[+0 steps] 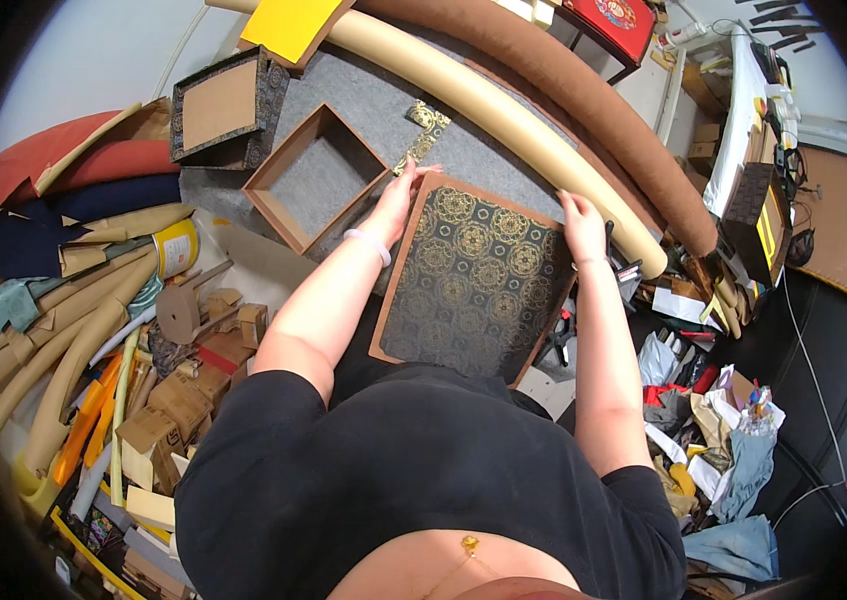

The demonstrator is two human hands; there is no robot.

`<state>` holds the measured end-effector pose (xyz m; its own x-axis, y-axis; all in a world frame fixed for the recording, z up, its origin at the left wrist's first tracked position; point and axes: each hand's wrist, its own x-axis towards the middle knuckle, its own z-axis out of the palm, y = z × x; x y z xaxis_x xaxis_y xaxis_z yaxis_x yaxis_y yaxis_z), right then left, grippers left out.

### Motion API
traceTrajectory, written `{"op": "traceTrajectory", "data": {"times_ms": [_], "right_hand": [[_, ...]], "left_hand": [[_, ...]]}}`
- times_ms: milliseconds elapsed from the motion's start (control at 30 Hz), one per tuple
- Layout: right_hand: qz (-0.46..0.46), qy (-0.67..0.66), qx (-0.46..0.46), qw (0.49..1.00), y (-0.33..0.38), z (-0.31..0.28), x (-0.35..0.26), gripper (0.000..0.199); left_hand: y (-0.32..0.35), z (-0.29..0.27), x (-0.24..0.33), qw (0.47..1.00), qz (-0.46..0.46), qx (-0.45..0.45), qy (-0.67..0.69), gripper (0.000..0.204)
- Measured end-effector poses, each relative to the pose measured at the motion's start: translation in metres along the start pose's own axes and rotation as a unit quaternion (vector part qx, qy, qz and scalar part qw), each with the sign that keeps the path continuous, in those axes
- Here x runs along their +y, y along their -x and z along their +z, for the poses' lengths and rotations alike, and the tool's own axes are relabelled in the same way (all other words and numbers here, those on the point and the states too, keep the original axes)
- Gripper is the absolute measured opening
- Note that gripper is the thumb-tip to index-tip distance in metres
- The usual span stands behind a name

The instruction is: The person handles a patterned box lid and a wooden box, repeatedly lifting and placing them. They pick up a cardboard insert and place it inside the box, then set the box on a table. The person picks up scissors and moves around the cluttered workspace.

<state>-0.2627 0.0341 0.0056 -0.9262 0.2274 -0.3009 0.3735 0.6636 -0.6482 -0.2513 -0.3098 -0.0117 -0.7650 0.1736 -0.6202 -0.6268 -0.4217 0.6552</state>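
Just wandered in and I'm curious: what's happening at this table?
A person holds a dark panel with gold medallion pattern by its far corners, left hand and right hand, flat on the grey felt table. An open brown box sits beside the left hand, and a long cardboard tube lies behind.

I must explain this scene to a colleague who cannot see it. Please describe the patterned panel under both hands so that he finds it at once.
Start at the grey felt table. At its near edge lies the flat dark panel with gold round ornaments and a brown border, the left hand and right hand on its far corners. The open brown box beside it is hollow and plain.
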Motion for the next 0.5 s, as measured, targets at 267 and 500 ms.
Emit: {"op": "traceTrajectory", "data": {"times_ms": [267,500], "right_hand": [[-0.175,0.207,-0.219,0.937,0.010,0.122,-0.175,0.052],[-0.207,0.232,-0.091,0.946,0.029,0.147,-0.163,0.046]], "left_hand": [[-0.024,-0.018,-0.035,0.994,0.106,0.040,0.011,0.043],[-0.040,-0.023,-0.059,0.980,0.196,-0.033,0.014,0.033]]}}
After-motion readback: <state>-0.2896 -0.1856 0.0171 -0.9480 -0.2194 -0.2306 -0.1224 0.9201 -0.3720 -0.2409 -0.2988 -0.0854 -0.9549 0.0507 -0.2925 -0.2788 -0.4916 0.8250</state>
